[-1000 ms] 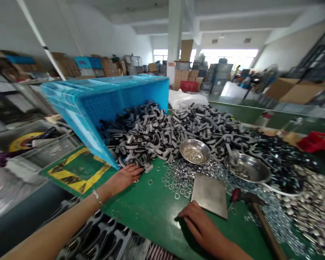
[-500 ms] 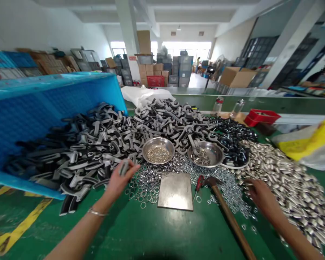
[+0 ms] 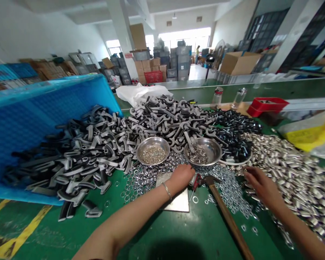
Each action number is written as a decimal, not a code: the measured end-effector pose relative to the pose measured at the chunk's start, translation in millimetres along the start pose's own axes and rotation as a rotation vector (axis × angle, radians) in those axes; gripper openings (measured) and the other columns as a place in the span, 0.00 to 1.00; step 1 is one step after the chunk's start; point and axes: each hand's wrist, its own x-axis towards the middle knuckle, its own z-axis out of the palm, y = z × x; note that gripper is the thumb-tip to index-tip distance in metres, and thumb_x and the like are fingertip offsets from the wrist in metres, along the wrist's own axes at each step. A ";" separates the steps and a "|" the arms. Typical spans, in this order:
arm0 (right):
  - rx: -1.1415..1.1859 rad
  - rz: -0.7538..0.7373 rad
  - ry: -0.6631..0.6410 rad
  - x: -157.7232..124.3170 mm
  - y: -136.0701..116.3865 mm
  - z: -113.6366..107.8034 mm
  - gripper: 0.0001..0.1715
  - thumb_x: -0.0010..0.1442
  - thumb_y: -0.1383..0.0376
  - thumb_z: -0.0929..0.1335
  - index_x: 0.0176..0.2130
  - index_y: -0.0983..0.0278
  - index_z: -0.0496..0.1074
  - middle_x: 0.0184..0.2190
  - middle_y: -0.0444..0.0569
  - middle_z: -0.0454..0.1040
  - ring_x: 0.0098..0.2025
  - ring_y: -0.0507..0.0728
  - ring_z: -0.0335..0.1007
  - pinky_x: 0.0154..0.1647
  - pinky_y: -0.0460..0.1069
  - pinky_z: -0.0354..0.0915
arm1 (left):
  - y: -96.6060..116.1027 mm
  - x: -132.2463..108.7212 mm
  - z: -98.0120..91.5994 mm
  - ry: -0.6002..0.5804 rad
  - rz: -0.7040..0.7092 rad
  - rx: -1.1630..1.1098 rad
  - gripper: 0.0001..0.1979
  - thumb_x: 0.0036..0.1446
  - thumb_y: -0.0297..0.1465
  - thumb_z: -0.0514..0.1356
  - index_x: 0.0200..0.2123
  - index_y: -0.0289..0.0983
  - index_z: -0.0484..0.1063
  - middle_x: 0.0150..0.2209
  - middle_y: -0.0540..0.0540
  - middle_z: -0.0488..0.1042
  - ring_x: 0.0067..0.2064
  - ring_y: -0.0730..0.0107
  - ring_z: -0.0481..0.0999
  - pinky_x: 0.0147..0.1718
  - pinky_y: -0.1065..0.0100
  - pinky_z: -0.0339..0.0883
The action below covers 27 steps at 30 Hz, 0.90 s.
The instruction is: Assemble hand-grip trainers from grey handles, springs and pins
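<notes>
My left hand hovers over the far edge of a flat steel plate, fingers curled shut. The grey metal part it picked up is mostly hidden inside them. Just to its right lie a red-handled tool and a hammer with a wooden handle. My right hand rests where the scattered washers meet a heap of small silver sleeves, fingertips bent together on the pieces. Two steel bowls stand beyond the plate.
A blue crate lies tipped at the left, spilling grey curved parts across the green table. Black bolts, a red tray, a yellow bag, a white bag and bottles sit further back.
My left hand took a grey part from the pile by the crate and carried it right to the plate. My right hand moved from the plate to the sleeves at the right.
</notes>
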 end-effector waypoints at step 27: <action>1.282 0.696 -0.900 -88.9 -187.6 138.6 0.13 0.59 0.62 0.74 0.31 0.65 0.68 0.19 0.35 0.58 0.17 0.42 0.40 0.14 0.37 0.44 | 28.3 -161.8 -41.2 0.321 -0.476 -1.603 0.13 0.56 0.37 0.65 0.41 0.35 0.77 0.35 0.44 0.80 0.39 0.63 0.80 0.44 0.64 0.72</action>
